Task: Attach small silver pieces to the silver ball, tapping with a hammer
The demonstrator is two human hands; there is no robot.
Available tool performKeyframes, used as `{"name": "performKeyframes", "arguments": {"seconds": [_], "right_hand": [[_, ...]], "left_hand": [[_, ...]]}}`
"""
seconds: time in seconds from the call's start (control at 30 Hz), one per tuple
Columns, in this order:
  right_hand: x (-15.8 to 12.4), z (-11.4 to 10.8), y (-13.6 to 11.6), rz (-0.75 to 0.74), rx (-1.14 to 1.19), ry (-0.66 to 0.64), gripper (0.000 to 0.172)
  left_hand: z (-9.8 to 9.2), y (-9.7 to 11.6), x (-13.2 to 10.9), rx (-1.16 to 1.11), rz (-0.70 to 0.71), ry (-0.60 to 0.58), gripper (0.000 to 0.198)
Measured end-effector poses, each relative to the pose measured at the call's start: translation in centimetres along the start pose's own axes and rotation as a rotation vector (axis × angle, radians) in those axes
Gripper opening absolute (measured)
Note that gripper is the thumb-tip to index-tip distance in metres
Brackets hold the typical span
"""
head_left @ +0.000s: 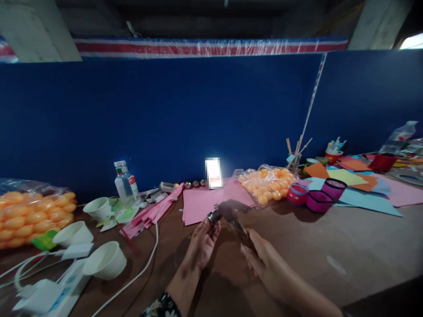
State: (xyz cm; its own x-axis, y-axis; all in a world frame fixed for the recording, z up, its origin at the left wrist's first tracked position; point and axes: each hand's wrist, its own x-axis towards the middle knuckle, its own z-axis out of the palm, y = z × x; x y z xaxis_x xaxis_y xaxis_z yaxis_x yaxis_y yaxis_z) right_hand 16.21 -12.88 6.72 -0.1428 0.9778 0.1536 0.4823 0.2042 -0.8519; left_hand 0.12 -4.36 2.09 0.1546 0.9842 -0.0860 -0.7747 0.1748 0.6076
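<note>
My left hand (204, 245) is above the brown table with its fingers curled round a small shiny, roundish metal piece (212, 216); its exact kind I cannot make out. In my right hand (259, 252) is a hammer, gripped by its wooden handle (240, 230). The dark hammer head (228, 208) is right beside the metal piece, slightly blurred; whether they touch I cannot tell. Just beyond both hands lie pink paper sheets (201, 203). Several shiny metal balls (195, 184) sit in a row behind the sheets, near a bright, blurred-out upright rectangle (214, 173).
Bags of orange balls (36, 215) (267, 184) lie left and beyond the hands. Paper cups (105, 260), a power strip (68, 288), a white cable (155, 240) and a bottle (124, 181) stand left. Purple cups (319, 201) and coloured paper (366, 203) lie right. A blue partition (185, 114) rises behind.
</note>
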Motion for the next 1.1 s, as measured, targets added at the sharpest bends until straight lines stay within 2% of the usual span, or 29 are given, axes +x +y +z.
{"name": "performKeyframes", "arguments": {"seconds": [0.1,0.3,0.53,0.63,0.77,0.93,1.1], "right_hand": [[0.0,-0.1,-0.1,-0.012,-0.012,0.010,0.017],[0.1,-0.3,-0.4,-0.073,-0.030,0.045,0.016],[-0.2,-0.5,-0.4,0.053,0.025,0.019,0.015],[-0.2,-0.3,-0.2,0.039,0.032,0.030,0.016],[-0.1,-0.3,-0.3,0.031,0.020,-0.002,0.016],[-0.1,-0.6,-0.7,0.048,0.008,0.034,0.012],[0.1,-0.5,-0.5,0.027,0.013,0.007,0.009]], "left_hand": [[0.0,0.0,-0.2,-0.009,-0.010,-0.041,0.020],[-1.1,-0.5,0.9,-0.007,-0.010,-0.024,0.016],[-1.1,-0.5,1.0,-0.026,0.014,0.042,0.016],[-0.9,-0.4,0.8,-0.041,0.041,0.041,0.019],[-0.7,-0.4,0.6,-0.005,-0.019,-0.022,0.018],[-1.1,-0.4,0.9,-0.046,0.037,0.038,0.014],[-1.1,-0.3,0.9,0.024,0.013,-0.018,0.017]]}}
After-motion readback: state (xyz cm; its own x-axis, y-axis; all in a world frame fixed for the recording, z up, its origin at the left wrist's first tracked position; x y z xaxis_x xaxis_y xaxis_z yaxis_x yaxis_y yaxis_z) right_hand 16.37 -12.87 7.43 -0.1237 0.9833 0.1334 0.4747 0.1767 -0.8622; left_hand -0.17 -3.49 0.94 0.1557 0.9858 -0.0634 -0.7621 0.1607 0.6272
